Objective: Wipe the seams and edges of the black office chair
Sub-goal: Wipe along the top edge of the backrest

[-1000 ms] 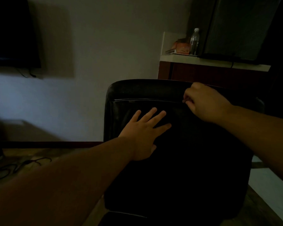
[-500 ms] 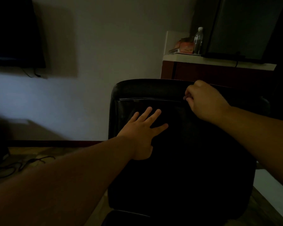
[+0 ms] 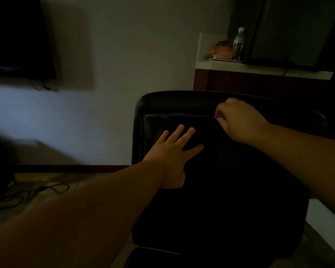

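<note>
The black office chair stands with its backrest facing me and fills the lower middle of the view. A horizontal seam runs across the top of the backrest. My left hand lies flat on the backrest just under that seam, fingers spread, holding nothing. My right hand is curled into a loose fist at the seam's right end, fingertips pressed against it. A small pale bit shows at those fingertips, but it is too dark to identify.
A desk with a plastic bottle, an orange packet and a dark monitor stands behind the chair at the right. A wall-mounted screen hangs at the left. Cables lie on the wooden floor.
My right hand has slid a little to the left along the top seam. The left hand stays flat on the backrest. The view has shifted slightly.
</note>
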Demonstrator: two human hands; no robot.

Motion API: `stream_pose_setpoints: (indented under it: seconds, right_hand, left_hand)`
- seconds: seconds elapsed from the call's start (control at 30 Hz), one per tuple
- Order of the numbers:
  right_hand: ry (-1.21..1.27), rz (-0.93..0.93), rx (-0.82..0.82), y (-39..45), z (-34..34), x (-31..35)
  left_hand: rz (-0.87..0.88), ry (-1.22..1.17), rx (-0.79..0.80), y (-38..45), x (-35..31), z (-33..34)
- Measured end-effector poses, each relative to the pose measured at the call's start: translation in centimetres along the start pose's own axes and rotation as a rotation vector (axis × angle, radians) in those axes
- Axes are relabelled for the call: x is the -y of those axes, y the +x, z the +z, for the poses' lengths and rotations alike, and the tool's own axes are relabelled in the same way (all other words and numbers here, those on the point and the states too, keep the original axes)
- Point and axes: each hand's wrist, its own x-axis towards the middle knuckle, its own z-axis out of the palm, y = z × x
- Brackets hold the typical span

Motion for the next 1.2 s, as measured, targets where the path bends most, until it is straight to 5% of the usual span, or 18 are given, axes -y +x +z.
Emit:
stream_pose_setpoints:
  seconds: [1.2]
  right_hand:
    - [-0.042,-0.040,-0.012,0.7,0.2,1.6]
  left_hand:
    - [-0.060,0.026,0.044,-0.3,-0.6,-0.7]
